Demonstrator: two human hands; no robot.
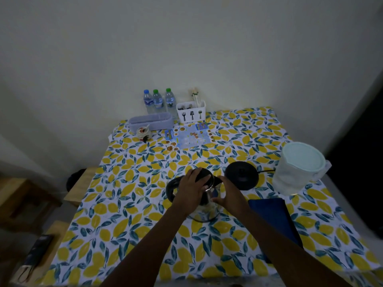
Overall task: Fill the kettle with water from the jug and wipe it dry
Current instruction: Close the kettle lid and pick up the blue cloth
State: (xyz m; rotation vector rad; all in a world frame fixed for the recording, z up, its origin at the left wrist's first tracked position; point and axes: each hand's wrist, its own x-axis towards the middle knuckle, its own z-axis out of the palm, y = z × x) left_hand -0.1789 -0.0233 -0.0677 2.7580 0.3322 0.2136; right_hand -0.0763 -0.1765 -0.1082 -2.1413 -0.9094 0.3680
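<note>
A glass kettle (204, 214) with a black lid and black handle stands in the middle of the lemon-print table (128, 204). My left hand (191, 188) lies over the lid, fingers curled on its rim. My right hand (229, 198) presses against the kettle's right side. The kettle's round black base (241, 175) sits just behind and to the right, apart from the kettle. A translucent jug (298, 170) with a pale blue lid stands at the right edge. A folded dark blue cloth (273, 216) lies in front of the jug, partly under my right forearm.
Three water bottles (158, 100), a white cutlery caddy (191, 111), a lilac box (150, 122), a small jar (143, 131) and a printed placemat (189, 136) line the back by the wall. Wooden stools (31, 204) stand off the table's left.
</note>
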